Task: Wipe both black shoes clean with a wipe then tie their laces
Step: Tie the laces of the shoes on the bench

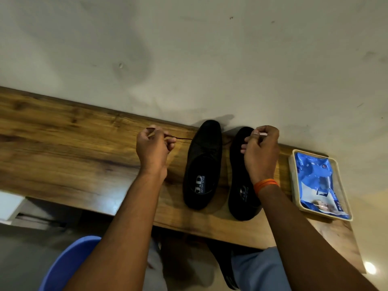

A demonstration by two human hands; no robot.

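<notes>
Lacing stage, left shoe [202, 164] being tied. Left hand [152, 149], left of that shoe, fingers curled, pinching one lace end [182, 139] pulled out taut. Right hand [260, 152], right of it and over the right shoe [241, 185], fingers curled around what is probably the other lace end; the lace itself barely shows there. Both shoes sit side by side on the wooden shelf [63, 156]. Wipe pack [317, 183] in a tray [294, 185], further right. No loose wipe visible, so wiping is likely done. No bow visible; right shoe's laces hidden.
</notes>
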